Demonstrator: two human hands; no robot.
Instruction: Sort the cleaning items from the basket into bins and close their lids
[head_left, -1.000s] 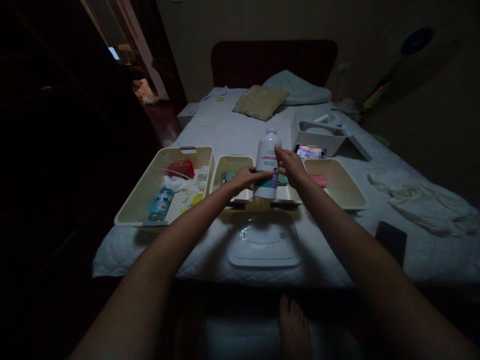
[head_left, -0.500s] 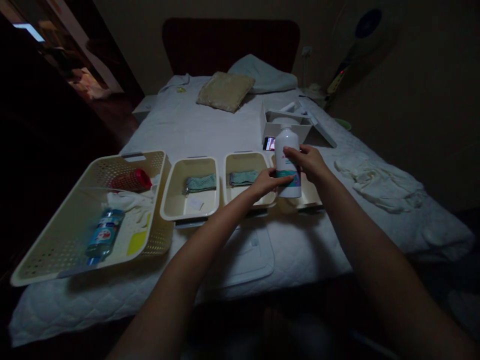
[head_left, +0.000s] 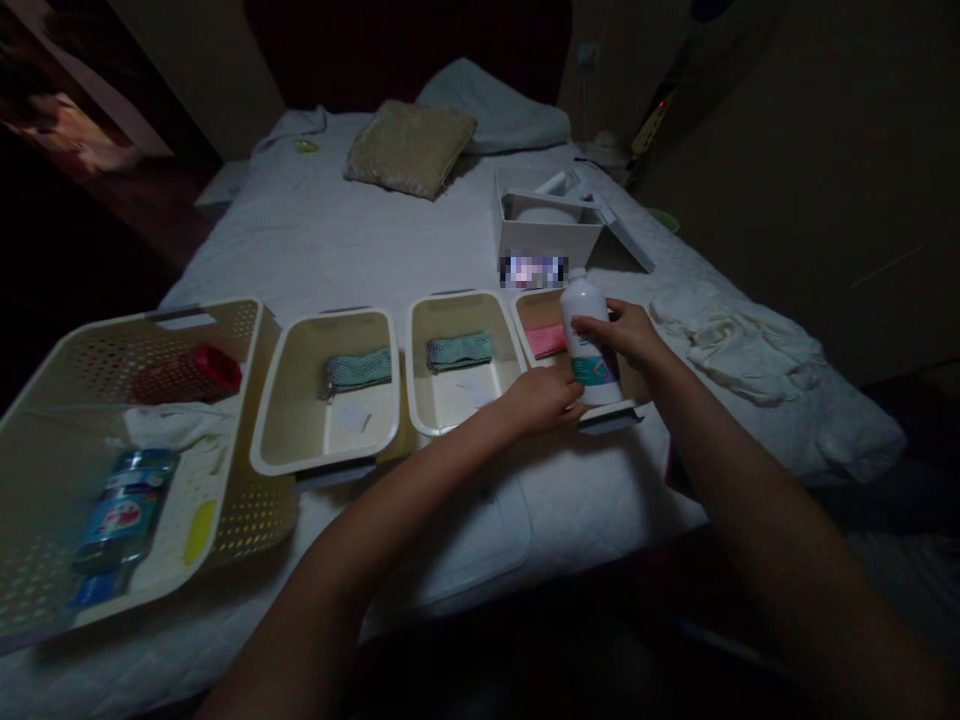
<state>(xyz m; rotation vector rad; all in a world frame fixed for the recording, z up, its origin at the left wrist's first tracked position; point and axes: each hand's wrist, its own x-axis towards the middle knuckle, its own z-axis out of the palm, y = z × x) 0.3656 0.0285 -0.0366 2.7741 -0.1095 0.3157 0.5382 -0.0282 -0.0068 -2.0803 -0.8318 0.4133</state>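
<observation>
White plastic bottle with a green lower label band (head_left: 590, 340) is leaning slightly, sitting in front of the right-hand cream plastic tub (head_left: 609, 409) as the camera is seeing it, its base showing near the tub's front rim; whether it is touching that rim, cannot tell. Right hand (head_left: 630, 332) is holding the bottle's upper body, fingers wrapping it, one digit lying across the front. Left hand (head_left: 541, 400) is curling at the lower left side, fingers bending in close to the base; cannot tell whether they are bearing weight. Folded pink cloth (head_left: 545, 341) is lying in the same tub, just left of the bottle. Further left, two more cream tubs are standing in a row, middle (head_left: 442, 402) and left (head_left: 289, 385), each holding a folded green cloth and a white slip. Perforated cream basket (head_left: 247, 515) is standing beyond them, carrying a clear blue-labelled bottle (head_left: 124, 515). All are resting on a white quilted bed (head_left: 592, 490). Risks, as judged: smooth plastic is probably giving little grip, so a loosening right hand could let the bottle slip; a low base could be catching the rim and tipping the tub, the soft quilt giving poor footing; a heavy set-down could be crumpling the pink cloth.
</observation>
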